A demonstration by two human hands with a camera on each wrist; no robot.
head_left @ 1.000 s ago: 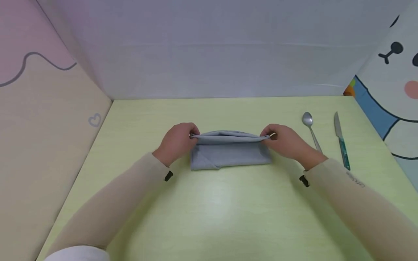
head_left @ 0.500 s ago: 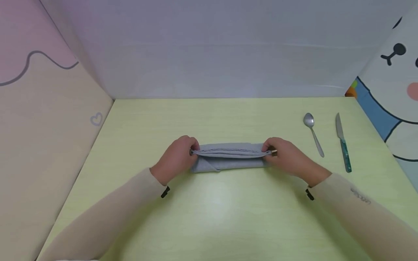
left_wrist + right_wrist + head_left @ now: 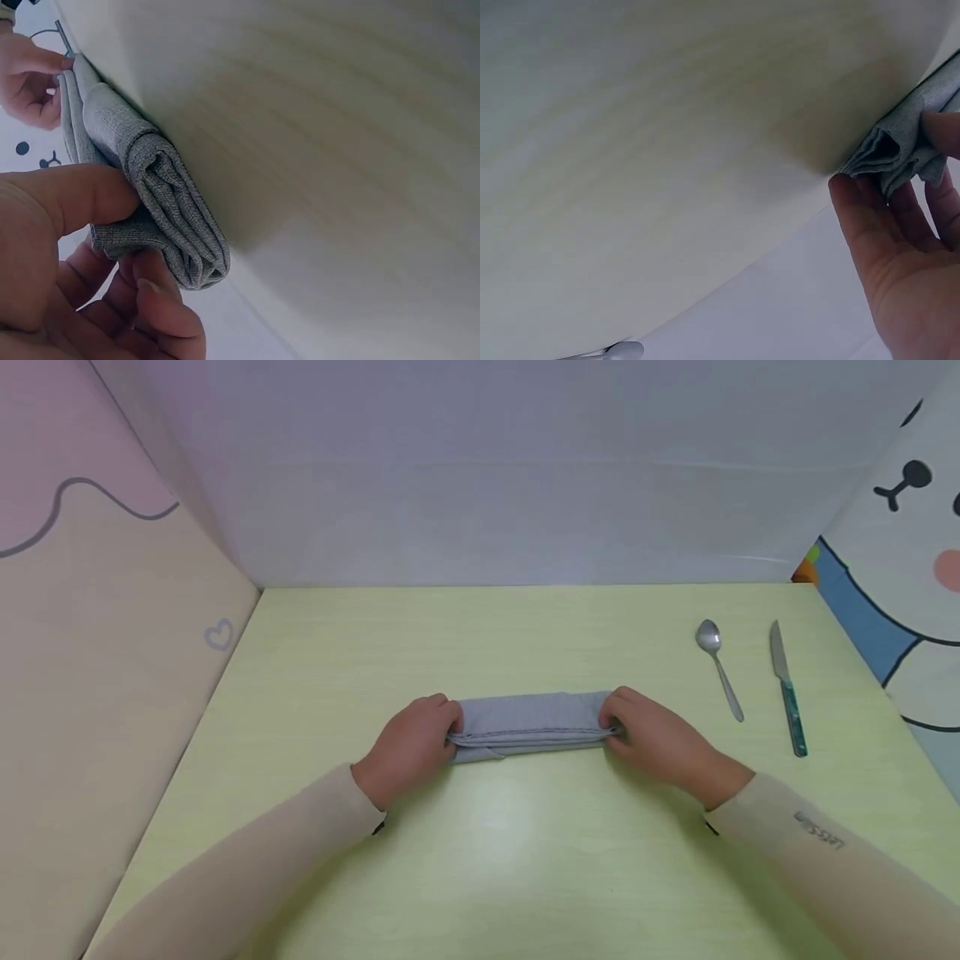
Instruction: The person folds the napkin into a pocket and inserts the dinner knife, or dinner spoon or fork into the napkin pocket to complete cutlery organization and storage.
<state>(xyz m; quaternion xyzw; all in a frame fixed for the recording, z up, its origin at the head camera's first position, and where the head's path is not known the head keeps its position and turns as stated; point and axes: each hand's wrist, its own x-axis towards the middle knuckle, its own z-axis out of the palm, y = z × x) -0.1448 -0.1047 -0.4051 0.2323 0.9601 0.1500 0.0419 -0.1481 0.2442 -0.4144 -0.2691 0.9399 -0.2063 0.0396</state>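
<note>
A grey cloth (image 3: pixel 532 714), folded into a narrow strip, lies across the middle of the table in the head view. My left hand (image 3: pixel 412 743) pinches its left end, and my right hand (image 3: pixel 660 743) grips the opposite end. Several stacked layers show at the end of the cloth (image 3: pixel 180 214) in the left wrist view, with the thumb on one side and fingers on the other. In the right wrist view, fingers of the right hand (image 3: pixel 922 277) reach under the layered end of the cloth (image 3: pixel 896 146).
To the right on the pale wooden table (image 3: pixel 480 877) lie a metal spoon (image 3: pixel 718 668) and a knife (image 3: pixel 787 693) with a green handle. A white panel (image 3: pixel 480 485) rises at the back. Printed side panels (image 3: pixel 112 652) stand left and right.
Both hands have brought the cloth's upper fold toward the person and down onto the near part, making the strip narrower. The spoon and knife stay where they were.
</note>
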